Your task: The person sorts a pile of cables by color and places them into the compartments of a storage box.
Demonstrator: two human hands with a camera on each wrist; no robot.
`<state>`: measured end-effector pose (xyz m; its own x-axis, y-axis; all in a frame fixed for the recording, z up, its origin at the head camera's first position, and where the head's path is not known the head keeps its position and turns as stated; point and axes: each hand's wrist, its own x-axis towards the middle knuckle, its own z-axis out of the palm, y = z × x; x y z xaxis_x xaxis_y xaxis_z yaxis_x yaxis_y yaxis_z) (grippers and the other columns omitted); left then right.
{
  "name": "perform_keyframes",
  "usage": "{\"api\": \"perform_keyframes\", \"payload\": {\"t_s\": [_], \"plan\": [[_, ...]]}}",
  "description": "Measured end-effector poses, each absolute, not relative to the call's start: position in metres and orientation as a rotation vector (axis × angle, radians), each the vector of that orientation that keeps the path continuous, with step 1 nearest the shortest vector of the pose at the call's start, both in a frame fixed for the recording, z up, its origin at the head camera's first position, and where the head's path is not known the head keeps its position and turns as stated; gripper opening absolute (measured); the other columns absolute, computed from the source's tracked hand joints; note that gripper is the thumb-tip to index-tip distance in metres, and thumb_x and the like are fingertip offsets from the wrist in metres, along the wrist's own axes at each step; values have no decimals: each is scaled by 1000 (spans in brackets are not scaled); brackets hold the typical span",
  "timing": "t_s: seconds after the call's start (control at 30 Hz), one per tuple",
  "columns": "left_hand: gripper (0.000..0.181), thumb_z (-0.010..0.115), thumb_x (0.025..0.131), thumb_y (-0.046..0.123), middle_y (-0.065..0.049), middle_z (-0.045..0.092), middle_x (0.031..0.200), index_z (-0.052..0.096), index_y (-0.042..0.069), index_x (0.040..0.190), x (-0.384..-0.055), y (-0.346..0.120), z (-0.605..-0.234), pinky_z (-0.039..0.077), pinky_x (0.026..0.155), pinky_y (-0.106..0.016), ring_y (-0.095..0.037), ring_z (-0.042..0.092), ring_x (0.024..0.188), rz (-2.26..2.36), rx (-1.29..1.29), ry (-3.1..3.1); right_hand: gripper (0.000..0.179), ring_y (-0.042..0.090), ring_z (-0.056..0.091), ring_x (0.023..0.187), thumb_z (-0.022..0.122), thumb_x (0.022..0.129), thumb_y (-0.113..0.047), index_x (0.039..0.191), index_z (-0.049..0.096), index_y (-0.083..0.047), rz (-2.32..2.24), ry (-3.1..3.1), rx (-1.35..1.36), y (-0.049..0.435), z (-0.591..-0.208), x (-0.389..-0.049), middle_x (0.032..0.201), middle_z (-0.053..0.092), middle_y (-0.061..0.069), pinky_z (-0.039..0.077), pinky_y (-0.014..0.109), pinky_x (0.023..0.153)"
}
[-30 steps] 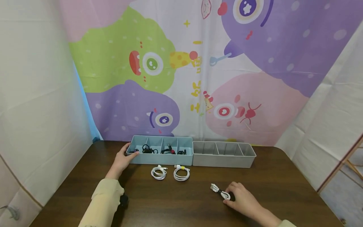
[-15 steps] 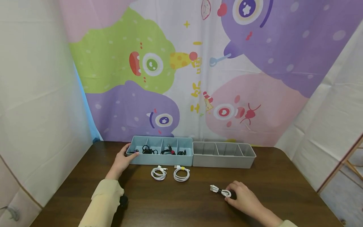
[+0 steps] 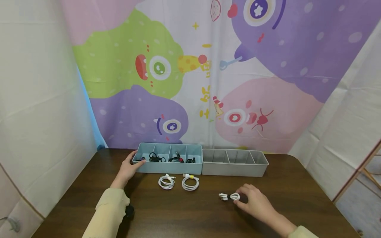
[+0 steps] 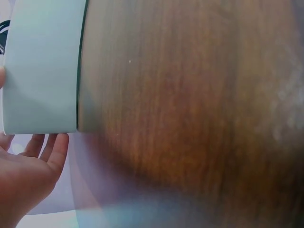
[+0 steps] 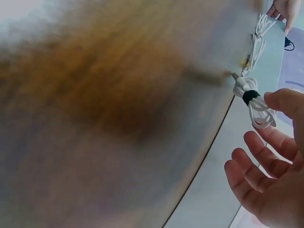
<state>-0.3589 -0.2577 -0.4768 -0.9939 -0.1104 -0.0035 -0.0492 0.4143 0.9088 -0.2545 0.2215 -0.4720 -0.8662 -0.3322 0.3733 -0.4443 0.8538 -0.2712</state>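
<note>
A coiled white charging cable (image 3: pixel 235 196) with a dark strap is pinched between the thumb and index finger of my right hand (image 3: pixel 256 202), above the table right of centre. In the right wrist view the other fingers (image 5: pixel 254 166) spread away from the white cable (image 5: pixel 261 115). At the far left, my left hand (image 3: pixel 127 169) holds the end of a light blue divided box (image 3: pixel 169 168), thumb at its front rim. The left wrist view shows several fingertips (image 4: pixel 59 145) against the box's end wall. Dark cables (image 3: pixel 156 157) lie in the box's compartments.
A grey divided box (image 3: pixel 234 170) stands end to end with the blue one at the back of the brown table (image 3: pixel 178 215). Two coiled white cables, a left one (image 3: pixel 166 182) and a yellow-tied one (image 3: pixel 190 183), lie before the blue box. A patterned curtain (image 3: pixel 199 76) hangs behind.
My right hand has risen slightly away from me with the white cable, which has turned from slanting to nearly level in the head view. The left hand keeps its place on the blue box.
</note>
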Motion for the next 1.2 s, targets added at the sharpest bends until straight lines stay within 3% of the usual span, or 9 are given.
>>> {"api": "perform_keyframes", "payload": {"t_s": [0.37,0.63,1.0,1.2], "plan": [[73,61,92,31,-23,30,147,21,10,149,-358,-256,-478,29,104,-56,-38,33,129,-1661,146,-2596,17,4,52,77,81,68,-27,77,67,-24,452,-2685,619,218,-457,-260,80,56,-17,45,24,58],[81,63,88,43,-22,30,148,21,11,149,-358,-257,-478,29,105,-56,-37,33,131,-1648,149,-2605,17,6,53,77,80,69,-27,77,67,-21,398,-2686,651,217,-446,-264,78,56,-14,46,25,59],[74,61,92,33,-22,29,148,20,11,150,-358,-258,-476,29,105,-56,-37,33,130,-1658,155,-2605,18,7,51,76,78,70,-31,81,68,-20,345,-2673,669,215,-428,-270,79,54,-13,44,26,56],[73,60,92,33,-22,30,147,21,11,150,-358,-258,-475,29,104,-56,-37,34,129,-1661,137,-2605,20,10,55,80,78,71,-29,83,70,-17,328,-2618,714,215,-418,-274,82,57,-10,49,30,62]]}}
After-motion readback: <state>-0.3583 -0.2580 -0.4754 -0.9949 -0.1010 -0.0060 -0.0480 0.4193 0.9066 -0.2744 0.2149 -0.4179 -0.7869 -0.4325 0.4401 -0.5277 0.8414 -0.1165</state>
